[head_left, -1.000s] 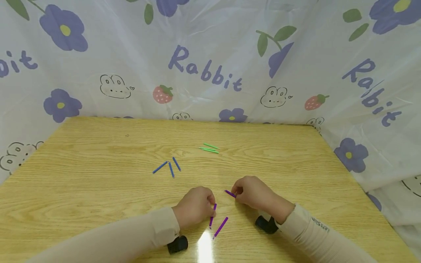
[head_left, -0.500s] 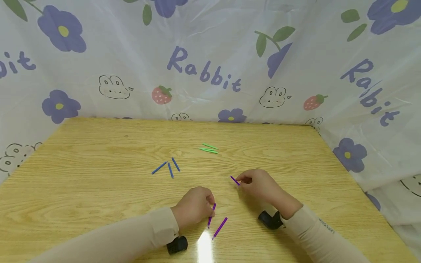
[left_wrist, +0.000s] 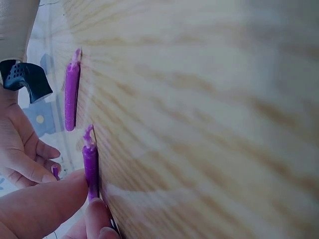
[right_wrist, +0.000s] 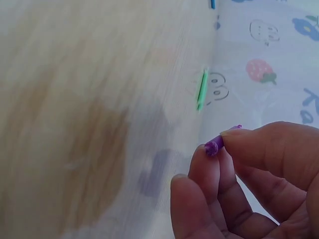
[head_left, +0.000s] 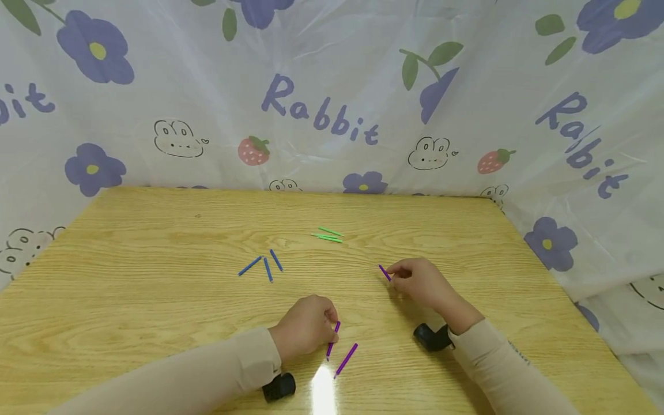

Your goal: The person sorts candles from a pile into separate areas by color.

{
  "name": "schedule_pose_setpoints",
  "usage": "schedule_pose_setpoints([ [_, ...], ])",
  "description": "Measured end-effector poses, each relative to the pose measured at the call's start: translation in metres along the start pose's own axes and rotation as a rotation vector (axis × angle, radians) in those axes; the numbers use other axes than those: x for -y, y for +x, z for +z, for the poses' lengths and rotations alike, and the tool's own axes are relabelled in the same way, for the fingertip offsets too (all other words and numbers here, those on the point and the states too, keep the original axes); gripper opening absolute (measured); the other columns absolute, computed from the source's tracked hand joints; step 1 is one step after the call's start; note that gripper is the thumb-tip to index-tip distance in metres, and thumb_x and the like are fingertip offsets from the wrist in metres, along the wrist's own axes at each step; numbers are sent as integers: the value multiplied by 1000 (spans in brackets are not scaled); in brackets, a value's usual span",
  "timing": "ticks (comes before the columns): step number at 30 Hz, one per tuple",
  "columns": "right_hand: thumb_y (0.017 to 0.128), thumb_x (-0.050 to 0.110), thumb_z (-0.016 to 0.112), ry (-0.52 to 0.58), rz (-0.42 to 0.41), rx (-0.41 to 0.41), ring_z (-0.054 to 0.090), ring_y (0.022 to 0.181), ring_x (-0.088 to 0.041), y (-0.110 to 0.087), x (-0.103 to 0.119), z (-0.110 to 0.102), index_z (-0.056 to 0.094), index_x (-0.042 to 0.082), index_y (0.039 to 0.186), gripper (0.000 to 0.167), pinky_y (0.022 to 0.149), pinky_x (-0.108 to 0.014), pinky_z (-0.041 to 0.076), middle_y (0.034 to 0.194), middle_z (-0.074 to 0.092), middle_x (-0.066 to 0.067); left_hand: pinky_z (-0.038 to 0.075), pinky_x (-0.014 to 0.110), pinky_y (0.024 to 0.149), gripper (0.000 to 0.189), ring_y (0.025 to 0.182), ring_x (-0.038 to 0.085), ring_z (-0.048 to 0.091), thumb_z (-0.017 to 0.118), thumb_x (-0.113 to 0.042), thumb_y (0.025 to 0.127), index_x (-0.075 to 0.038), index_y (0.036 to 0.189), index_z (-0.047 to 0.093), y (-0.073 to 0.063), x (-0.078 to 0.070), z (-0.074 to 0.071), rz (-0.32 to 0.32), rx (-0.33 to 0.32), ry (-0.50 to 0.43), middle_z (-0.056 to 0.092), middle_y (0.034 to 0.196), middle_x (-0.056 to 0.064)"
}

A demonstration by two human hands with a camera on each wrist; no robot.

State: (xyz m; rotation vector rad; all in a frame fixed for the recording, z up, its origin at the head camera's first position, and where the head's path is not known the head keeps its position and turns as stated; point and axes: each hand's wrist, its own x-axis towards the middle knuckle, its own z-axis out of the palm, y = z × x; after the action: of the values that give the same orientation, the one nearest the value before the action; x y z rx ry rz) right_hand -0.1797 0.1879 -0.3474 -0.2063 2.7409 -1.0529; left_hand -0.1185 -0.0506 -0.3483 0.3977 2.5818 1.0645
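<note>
My left hand [head_left: 305,326] pinches a slim purple candle [head_left: 330,349] between thumb and fingers, low over the wooden table. In the left wrist view this candle [left_wrist: 90,167] shows a thin, wick-like tip. Beside it a second purple candle [head_left: 346,361] lies on the table, touched by neither hand. Farther right and back, my right hand [head_left: 422,283] holds a third purple candle [head_left: 385,272] between thumb and index finger. The right wrist view shows one end of that candle [right_wrist: 213,146] poking out past the fingertips, its middle hidden by the thumb.
Three blue candles [head_left: 268,269] lie left of centre on the table [head_left: 155,300]. Behind them, three green candles [head_left: 329,238] lie close together. A white curtain [head_left: 321,69] with rabbits and flowers hangs along the back edge. Each wrist carries a black camera [head_left: 279,387].
My right hand has moved back and to the right, carrying its purple candle away from the other two. The left hand stays in place, pinching its candle.
</note>
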Motion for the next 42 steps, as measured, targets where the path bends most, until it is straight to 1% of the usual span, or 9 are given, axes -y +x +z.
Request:
schedule_pose_setpoints([
  [5,92,7,59,13,26,-5,60,79,-17,4,-6,-6,67,-1,116,26,69,-32,50,101,67,-12,42,26,57,17,63,13,48,78,0,75,-1,84,64,0,0,0,-1,3,-10,56,69,1],
  [8,92,6,58,17,23,-7,60,77,-16,7,-9,-9,66,-2,116,26,68,-32,50,100,67,-12,41,25,57,17,63,13,48,78,0,75,-1,84,64,0,0,0,1,5,-11,56,69,1],
  [12,92,4,57,49,25,-7,59,73,-16,10,-11,-13,66,-4,116,26,66,-30,49,95,67,-11,42,26,57,17,64,14,48,77,1,75,-1,85,63,-1,0,-1,0,12,-20,56,70,2],
  [16,92,2,55,85,36,-6,61,69,-16,13,-13,-17,64,-7,117,28,65,-31,51,92,68,-13,41,26,56,17,63,14,48,77,1,76,-1,85,63,-1,-1,-1,-9,19,-33,56,70,2],
  [18,92,1,55,86,44,-9,61,68,-17,15,-14,-19,63,-8,117,28,64,-31,52,92,68,-14,41,26,56,16,62,14,48,77,0,76,-1,85,63,-1,-1,-1,-10,16,-33,56,69,2],
  [26,91,3,56,26,77,-31,62,68,-17,23,-19,-26,62,-8,119,30,63,-30,51,95,69,-17,40,25,54,16,62,13,48,77,1,74,-2,82,64,0,0,0,6,-4,-18,56,68,1],
  [33,89,4,59,-22,96,-40,61,71,-15,31,-26,-29,65,-7,116,30,60,-26,48,89,70,-13,40,24,54,15,64,14,49,76,4,74,-1,81,64,0,-1,-1,-2,1,-38,57,72,2],
  [39,91,5,59,-53,137,-32,63,79,-19,32,-24,-29,64,-6,117,29,64,-28,48,99,68,-17,41,24,55,14,66,15,49,72,8,71,0,80,64,1,-2,-2,-9,3,-39,59,75,3],
  [42,92,5,58,-53,150,-27,63,82,-21,32,-23,-30,64,-6,118,29,66,-29,49,103,67,-18,41,24,55,15,67,15,50,70,10,70,0,79,64,1,-2,-3,-1,4,-28,60,77,3],
])
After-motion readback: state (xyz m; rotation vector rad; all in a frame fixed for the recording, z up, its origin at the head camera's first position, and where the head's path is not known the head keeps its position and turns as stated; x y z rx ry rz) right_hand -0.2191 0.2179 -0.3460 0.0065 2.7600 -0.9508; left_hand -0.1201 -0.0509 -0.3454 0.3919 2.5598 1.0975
